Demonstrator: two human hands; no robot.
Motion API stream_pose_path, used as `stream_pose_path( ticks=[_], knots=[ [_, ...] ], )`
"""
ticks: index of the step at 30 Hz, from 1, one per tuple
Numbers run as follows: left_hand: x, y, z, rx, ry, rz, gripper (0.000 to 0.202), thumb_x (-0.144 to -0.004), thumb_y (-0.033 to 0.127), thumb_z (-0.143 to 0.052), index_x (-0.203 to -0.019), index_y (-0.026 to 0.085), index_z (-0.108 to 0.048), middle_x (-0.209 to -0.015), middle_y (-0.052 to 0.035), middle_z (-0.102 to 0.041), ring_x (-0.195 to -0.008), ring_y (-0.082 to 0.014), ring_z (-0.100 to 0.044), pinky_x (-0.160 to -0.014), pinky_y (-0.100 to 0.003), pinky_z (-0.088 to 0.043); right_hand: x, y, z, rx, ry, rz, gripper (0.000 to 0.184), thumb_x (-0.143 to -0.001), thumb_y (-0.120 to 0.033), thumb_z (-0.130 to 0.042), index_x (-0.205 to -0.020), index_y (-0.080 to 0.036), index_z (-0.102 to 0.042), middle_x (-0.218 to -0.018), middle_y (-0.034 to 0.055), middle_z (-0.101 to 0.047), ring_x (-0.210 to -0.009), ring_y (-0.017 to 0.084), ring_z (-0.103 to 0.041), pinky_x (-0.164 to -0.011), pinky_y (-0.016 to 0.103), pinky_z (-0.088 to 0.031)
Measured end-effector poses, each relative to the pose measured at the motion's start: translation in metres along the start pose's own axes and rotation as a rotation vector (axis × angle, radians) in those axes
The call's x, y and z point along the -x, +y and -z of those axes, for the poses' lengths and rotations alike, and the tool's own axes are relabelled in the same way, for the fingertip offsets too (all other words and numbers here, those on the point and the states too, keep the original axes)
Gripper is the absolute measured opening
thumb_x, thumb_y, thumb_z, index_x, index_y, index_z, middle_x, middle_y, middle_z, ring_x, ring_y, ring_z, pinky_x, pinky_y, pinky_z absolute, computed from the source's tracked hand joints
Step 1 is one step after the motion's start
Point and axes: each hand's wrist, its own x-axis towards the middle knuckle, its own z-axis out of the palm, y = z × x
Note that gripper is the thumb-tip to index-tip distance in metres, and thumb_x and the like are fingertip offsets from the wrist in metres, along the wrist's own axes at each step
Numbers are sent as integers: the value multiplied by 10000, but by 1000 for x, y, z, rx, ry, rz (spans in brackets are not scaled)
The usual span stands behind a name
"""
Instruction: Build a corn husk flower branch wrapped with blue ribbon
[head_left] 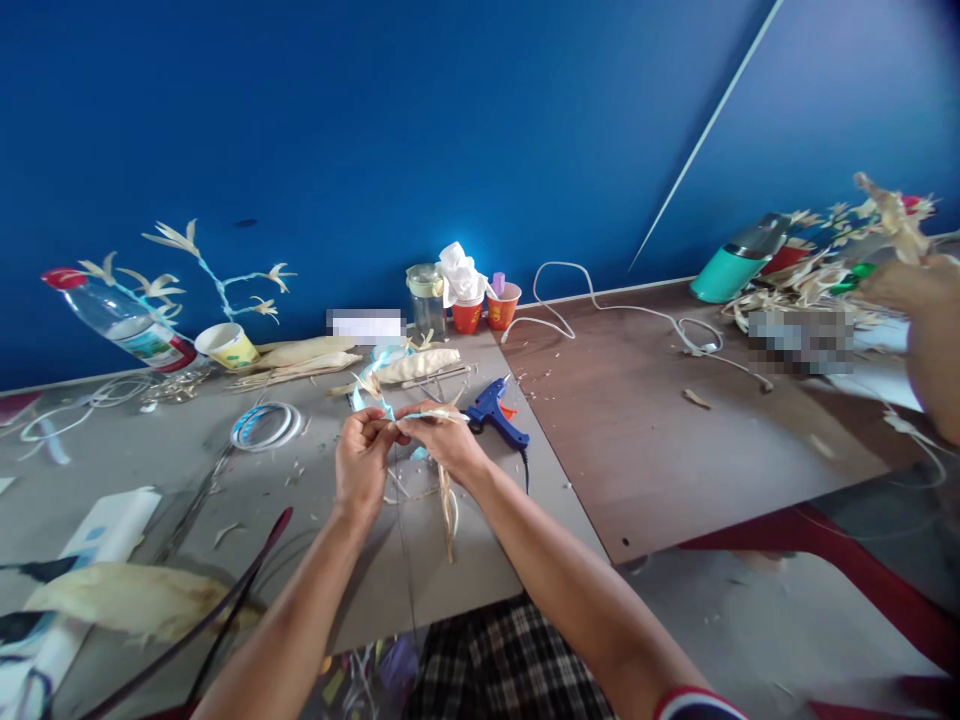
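Blue-wrapped stem (388, 409) is pinched by left hand (364, 450) and right hand (448, 438), at nine o'clock from the glue gun (493, 412); probably light and fragile, best gripped by its wrapping.

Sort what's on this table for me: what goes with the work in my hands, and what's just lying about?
Likely part of the work:
blue-and-pale piece, held between left hand and right hand
blue glue gun, lying near the right hand
pale husks

Seemingly just lying about:
red-capped bottle
teal flask
lidded jar
red cup stuffed with tissue
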Motion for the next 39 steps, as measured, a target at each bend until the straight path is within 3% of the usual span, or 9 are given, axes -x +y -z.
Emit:
stream_pose_path(
  ticks=[6, 13, 20, 27, 36, 39],
  knots=[
    [1, 2, -1, -25, -33, 16, 362, -657, 274, -752, -918, 184, -520, -617, 35, -640, -594, -150, -638, -652, -275, -464, 0, -1, -1, -103, 54, -89, 205, -568, -314, -747, -685, -162, -676, -530, -30, -586, -536, 113, -542, -553, 234, -410],
    [0, 3, 0, -29, -94, 48, 418, -652, 315, -758, -967, 189, -513, -603, 38, -642, -592, -165, -643, -660, -288, -470, -4, 2, 0, -212, -7, -107, 298, -539, -386, -776, -626, -148, -620, -520, -29, -556, -491, 94, -486, -535, 245, -392],
    [2, 1, -1, 4, -138, 104, 482, -662, 339, -756, -1054, 186, -520, -652, 22, -663, -643, -186, -663, -725, -330, -488, -6, 3, -1, -234, 92, -119, 281, -506, -347, -778, -597, -150, -600, -509, -38, -545, -490, 92, -472, -509, 234, -386],
    [0, 4, 2, 187, -201, 251, 275, -620, 306, -779, -815, 166, -644, -835, -20, -658, -663, -150, -645, -723, -322, -501, -8, 4, 5, -126, 154, -88, 260, -555, -361, -750, -602, -140, -621, -524, -31, -525, -517, 86, -454, -524, 231, -357],
    [-3, -9, 5, -17, -189, 206, 259, -590, 317, -804, -764, 150, -710, -711, -30, -663, -634, -138, -583, -649, -264, -463, -9, 8, 5, -60, 78, -58, 241, -597, -379, -675, -577, -161, -574, -531, -27, -508, -494, 91, -439, -494, 231, -354],
    [-2, -8, 4, 8, -188, 215, 238, -599, 311, -797, -743, 151, -696, -672, -20, -642, -611, -130, -569, -619, -259, -455, -9, 11, 4, -29, 71, -54, 211, -610, -361, -656, -597, -162, -587, -529, -25, -518, -493, 98, -456, -484, 228, -366]
  ],
)
